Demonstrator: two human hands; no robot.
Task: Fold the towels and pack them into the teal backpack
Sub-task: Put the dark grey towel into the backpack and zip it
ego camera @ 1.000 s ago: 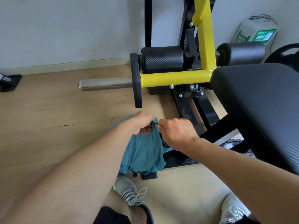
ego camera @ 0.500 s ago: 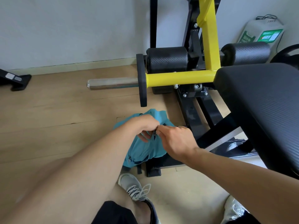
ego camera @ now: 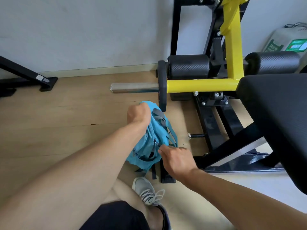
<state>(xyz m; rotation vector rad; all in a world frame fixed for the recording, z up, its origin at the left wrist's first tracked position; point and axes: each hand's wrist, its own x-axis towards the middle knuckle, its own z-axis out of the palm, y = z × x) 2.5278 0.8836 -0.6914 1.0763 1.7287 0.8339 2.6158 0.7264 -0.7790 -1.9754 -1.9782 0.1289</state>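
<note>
The teal backpack (ego camera: 152, 143) stands on the wooden floor beside the black and yellow exercise machine. My left hand (ego camera: 138, 114) grips the top of the backpack, fingers curled round the fabric near its grey handle. Lower down on the bag's side, my right hand (ego camera: 176, 159) pinches the dark zipper pull (ego camera: 156, 143). No towels are in view.
A steel bar (ego camera: 132, 87) with a black disc (ego camera: 162, 87) juts from the yellow frame (ego camera: 201, 86) just above the bag. The black padded bench (ego camera: 274, 117) fills the right side. My grey shoe (ego camera: 146, 190) stands just below the bag. A black stand foot (ego camera: 48, 82) sits far left.
My hands were together at the bag's top. The right hand has since run down the side with the zipper pull, while the left hand moved up, still holding the top.
</note>
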